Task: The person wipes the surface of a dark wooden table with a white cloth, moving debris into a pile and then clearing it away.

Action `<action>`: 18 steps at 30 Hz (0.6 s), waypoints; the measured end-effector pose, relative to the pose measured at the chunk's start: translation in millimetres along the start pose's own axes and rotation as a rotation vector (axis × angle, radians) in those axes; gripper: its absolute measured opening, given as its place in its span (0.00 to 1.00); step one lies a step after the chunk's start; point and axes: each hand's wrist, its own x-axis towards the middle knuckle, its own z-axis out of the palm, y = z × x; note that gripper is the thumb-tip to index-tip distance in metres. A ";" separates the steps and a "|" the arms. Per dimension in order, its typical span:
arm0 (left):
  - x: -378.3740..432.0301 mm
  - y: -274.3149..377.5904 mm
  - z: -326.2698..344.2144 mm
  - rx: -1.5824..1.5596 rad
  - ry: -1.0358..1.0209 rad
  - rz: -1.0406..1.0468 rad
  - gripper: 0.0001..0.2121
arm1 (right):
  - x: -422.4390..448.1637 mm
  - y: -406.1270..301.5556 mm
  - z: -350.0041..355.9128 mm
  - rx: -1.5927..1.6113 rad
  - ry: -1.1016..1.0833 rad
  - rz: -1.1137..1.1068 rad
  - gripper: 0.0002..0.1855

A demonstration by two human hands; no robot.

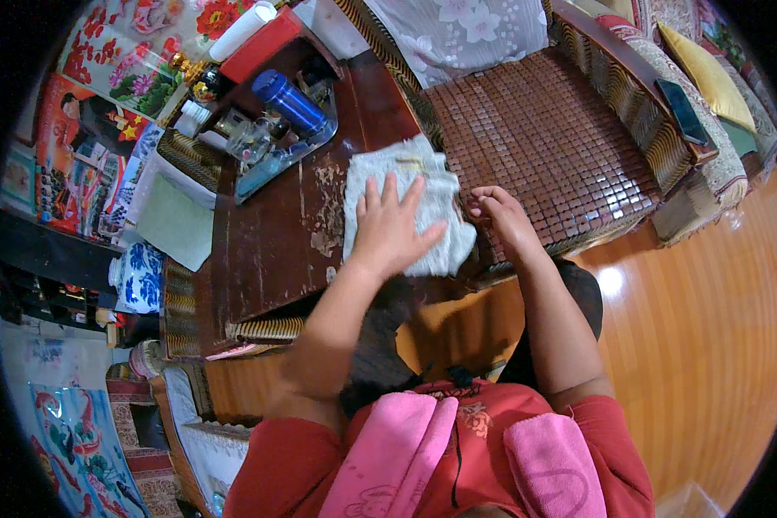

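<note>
My left hand (pixel 392 226) lies flat, fingers spread, on a folded white cloth (pixel 450 249). The cloth rests on the worn dark-red wooden tabletop (pixel 272 246), at the edge beside the seat. Its surface is creased, and a yellowish mark shows near its far side. My right hand (pixel 502 217) is just right of the cloth, above the near corner of a brown tiled seat mat (pixel 544 129). Its fingers are loosely curled and nothing shows in them.
Left of the cloth, a blue tray (pixel 269 178) holds a blue flask (pixel 291 103) and glassware. Beyond stand a red box (pixel 259 48) and a dark bottle with gold trim (pixel 204 81). A phone (pixel 683 113) lies on the chair's armrest. Wooden flooring (pixel 686 324) extends at right.
</note>
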 end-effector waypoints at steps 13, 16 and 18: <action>184.0 -85.5 21.6 0.010 -0.052 -0.320 0.40 | 3.2 -4.6 10.7 0.000 0.024 0.024 0.13; 193.8 -86.5 18.6 0.007 -0.065 -0.339 0.40 | 9.7 -2.0 7.5 -0.024 -0.004 0.007 0.13; 189.2 -86.4 18.8 0.024 -0.060 -0.348 0.40 | 9.9 -4.1 7.8 -0.075 -0.027 -0.010 0.13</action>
